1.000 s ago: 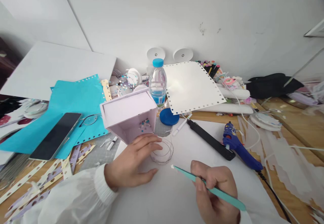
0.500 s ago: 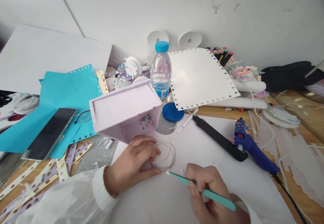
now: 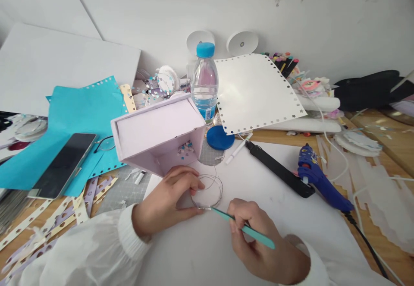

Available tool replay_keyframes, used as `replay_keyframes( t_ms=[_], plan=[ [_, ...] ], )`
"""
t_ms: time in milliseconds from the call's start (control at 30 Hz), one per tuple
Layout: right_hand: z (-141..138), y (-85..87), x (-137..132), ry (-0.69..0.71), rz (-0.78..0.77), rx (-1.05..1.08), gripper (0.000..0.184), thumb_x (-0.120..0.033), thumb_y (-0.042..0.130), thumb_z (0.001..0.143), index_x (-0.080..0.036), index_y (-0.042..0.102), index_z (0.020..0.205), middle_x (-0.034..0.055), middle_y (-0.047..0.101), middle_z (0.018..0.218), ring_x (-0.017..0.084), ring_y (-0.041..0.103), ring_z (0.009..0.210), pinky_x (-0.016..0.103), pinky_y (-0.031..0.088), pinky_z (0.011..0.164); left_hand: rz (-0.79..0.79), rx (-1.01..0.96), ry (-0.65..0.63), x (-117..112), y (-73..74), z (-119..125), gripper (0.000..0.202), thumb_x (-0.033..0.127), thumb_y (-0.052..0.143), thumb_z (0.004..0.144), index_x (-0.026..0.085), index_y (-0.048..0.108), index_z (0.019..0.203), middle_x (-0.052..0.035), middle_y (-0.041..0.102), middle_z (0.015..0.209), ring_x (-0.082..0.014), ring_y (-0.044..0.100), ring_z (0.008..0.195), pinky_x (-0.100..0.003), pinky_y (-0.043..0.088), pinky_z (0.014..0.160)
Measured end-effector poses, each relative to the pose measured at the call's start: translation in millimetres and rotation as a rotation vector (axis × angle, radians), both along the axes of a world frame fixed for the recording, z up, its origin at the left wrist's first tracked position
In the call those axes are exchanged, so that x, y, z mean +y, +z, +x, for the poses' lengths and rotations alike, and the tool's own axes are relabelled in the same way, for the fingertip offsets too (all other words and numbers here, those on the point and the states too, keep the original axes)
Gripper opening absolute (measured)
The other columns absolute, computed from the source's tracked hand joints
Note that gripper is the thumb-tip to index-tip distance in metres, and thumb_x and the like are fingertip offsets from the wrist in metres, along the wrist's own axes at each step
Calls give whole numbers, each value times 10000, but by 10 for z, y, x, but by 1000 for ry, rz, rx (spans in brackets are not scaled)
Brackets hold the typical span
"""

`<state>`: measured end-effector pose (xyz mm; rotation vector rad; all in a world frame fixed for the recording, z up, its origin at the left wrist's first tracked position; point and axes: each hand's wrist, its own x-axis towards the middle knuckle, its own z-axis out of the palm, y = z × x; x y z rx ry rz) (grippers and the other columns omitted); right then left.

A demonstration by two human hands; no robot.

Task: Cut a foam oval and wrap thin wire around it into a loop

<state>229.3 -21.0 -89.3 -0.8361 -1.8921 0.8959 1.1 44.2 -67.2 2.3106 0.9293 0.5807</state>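
A thin wire ring (image 3: 221,191) made of several loops is pinched at its left side by my left hand (image 3: 176,193), just above a white sheet (image 3: 181,256). My right hand (image 3: 254,234) grips teal tweezers (image 3: 258,237), whose tips point left and meet the lower edge of the ring near my left thumb. Something small and white sits at the tips, too small to make out fully. Behind my left hand a pale lilac box (image 3: 158,126) lies with its opening towards me, holding small star-shaped cut-outs (image 3: 185,149).
Past the box stands a water bottle (image 3: 205,87) beside a blue round lid (image 3: 220,138). To the right lie a black strap-like bar (image 3: 280,169) and a blue glue gun (image 3: 318,180) with its cord. A phone (image 3: 64,165) rests on teal paper (image 3: 87,109) at left, near punched paper strips (image 3: 26,230).
My right hand and the tweezers have moved left, bringing the tips from just beside the ring onto its lower edge. The left hand keeps its pinch. The view has shifted slightly.
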Motion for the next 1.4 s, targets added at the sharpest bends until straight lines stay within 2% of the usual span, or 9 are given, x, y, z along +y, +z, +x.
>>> replay_keyframes(
  t_ms=[133, 333, 467, 700, 800, 967, 1133, 1333, 1400],
  plan=[
    [-8, 29, 26, 11, 47, -69, 257, 7, 406, 819, -223, 351, 918, -25, 378, 753, 134, 401, 660, 255, 327, 546, -16, 10, 8, 10, -10, 1, 327, 256, 743, 770, 207, 544, 1024, -55, 645, 949, -246, 557, 1106, -375, 487, 905],
    [-22, 112, 62, 15, 230, -198, 260, 20, 399, 766, -209, 365, 883, -14, 409, 732, 144, 383, 639, 267, 351, 564, -27, -14, 15, 5, -16, -2, 328, 251, 740, 770, 209, 554, 1036, -29, 620, 864, -245, 564, 1105, -377, 491, 914],
    [-44, 171, 85, 64, 357, -280, 263, 29, 381, 754, -208, 375, 869, -18, 442, 688, 150, 391, 608, 274, 357, 566, -41, -29, 22, 4, -26, -2, 322, 247, 736, 769, 218, 562, 1038, -22, 618, 845, -247, 567, 1100, -387, 494, 914],
    [-39, 182, 69, 94, 521, -461, 229, 6, 391, 704, -202, 421, 795, -17, 474, 631, 155, 365, 556, 294, 321, 547, -54, -26, 20, 6, -9, 13, 273, 237, 744, 763, 212, 520, 917, -45, 634, 936, -238, 565, 1089, -372, 501, 894],
    [-21, 182, 62, 84, 529, -465, 230, 2, 390, 697, -210, 411, 785, -16, 462, 618, 165, 370, 550, 301, 304, 539, -51, -28, 20, -1, -3, 14, 286, 225, 747, 757, 210, 521, 931, -36, 628, 901, -234, 566, 1083, -366, 500, 889],
    [-33, 201, 73, 95, 498, -421, 257, 12, 384, 707, -207, 401, 839, -24, 489, 631, 156, 395, 556, 294, 323, 557, -84, -36, 34, -3, -13, 7, 282, 218, 746, 748, 212, 475, 826, -53, 640, 1011, -237, 555, 1105, -374, 497, 897],
    [-48, 195, 69, 94, 492, -396, 277, 23, 383, 699, -205, 388, 857, -27, 483, 630, 153, 398, 552, 290, 323, 560, -89, -35, 14, -2, -23, 0, 274, 232, 733, 773, 219, 489, 899, -58, 632, 985, -241, 543, 1129, -391, 495, 917],
    [-45, 193, 67, 87, 474, -393, 276, 25, 379, 690, -206, 382, 841, -29, 472, 631, 146, 382, 556, 287, 336, 556, -88, -43, 15, -10, -20, 6, 285, 216, 737, 766, 212, 462, 839, -60, 635, 1018, -240, 538, 1130, -383, 496, 909],
    [-41, 210, 64, 78, 440, -326, 275, 20, 387, 703, -210, 380, 854, -33, 454, 636, 144, 385, 553, 283, 343, 547, -85, -45, 12, -9, -21, 6, 282, 209, 735, 766, 212, 468, 854, -60, 641, 1011, -239, 537, 1134, -380, 495, 910]
  ],
)
